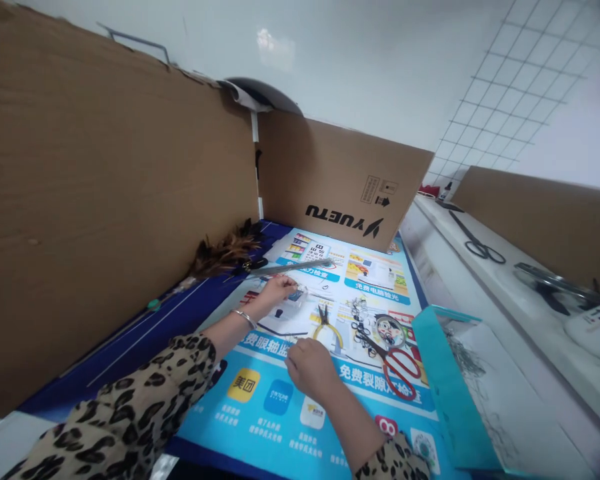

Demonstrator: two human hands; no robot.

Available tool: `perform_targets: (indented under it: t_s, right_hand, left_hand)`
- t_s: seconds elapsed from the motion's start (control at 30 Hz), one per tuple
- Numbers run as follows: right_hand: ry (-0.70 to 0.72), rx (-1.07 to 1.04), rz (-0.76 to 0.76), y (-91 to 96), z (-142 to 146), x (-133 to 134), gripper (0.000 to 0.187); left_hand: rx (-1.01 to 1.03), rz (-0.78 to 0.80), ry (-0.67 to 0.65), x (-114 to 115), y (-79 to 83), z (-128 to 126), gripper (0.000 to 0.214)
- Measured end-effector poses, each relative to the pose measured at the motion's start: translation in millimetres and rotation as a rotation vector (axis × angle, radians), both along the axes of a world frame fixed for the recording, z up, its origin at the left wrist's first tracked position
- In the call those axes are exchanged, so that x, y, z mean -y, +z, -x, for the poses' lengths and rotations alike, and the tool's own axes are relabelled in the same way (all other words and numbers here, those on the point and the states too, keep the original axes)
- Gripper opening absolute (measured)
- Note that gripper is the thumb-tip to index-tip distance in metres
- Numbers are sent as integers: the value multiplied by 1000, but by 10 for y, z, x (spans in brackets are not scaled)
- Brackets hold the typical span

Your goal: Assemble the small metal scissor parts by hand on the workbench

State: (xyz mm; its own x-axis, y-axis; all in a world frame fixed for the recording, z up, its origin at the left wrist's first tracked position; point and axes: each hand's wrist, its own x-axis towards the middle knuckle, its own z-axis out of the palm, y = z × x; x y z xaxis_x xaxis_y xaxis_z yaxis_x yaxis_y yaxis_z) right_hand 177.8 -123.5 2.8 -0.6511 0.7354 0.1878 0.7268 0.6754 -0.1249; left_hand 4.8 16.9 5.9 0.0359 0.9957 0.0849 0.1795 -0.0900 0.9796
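On desk: at right, teal box; left hand and right hand, both narrow, contents impossible to tell; rightward, scissors; nearer, pliers; at left fingertips, clear packet.

The left forearm stretched in from the lower left, its hand farther forward, fingers bent toward the thumb. The right forearm slanted up from the lower right to a loosely curled right hand, back upward (whether either hand's fingertips met was unclear).
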Motion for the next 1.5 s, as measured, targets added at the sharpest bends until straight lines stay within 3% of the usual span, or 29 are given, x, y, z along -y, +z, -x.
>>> perform_targets:
  t_s: [0.2, 0.4, 0.57, 0.67, 0.73, 0.93, 1.17, 1.5]
  right_hand:
    - [-108, -78, 5, 47, -19, 129, 27]
    - [-188, -96, 22, 57, 21, 183, 26]
    - [-232, -213, 96, 5, 117, 168, 21]
    - [-352, -690, 296, -12, 137, 91, 15]
    - [-483, -990, 378, 4, 126, -14, 20]
    - [-567, -1313, 392, 131, 114, -367, 30]
    - [-520, -1568, 506, 134, 117, -245, 27]
    - [-510, -1566, 564, 101, 102, -223, 27]
  left_hand:
    - [122, 7, -97, 483, -1, -97, 23]
    - [209, 14, -113, 790, -101, 55, 23]
    - [258, 35, -147, 780, -195, 165, 23]
    - [280, 43, -158, 741, -193, 183, 25]
    - [291, 40, -153, 734, -168, 193, 25]
    - [308, 35, -167, 760, -111, 205, 25]
    - [376, 109, -229, 768, -121, 190, 27]
    - [434, 170, -330, 872, -53, 142, 28]
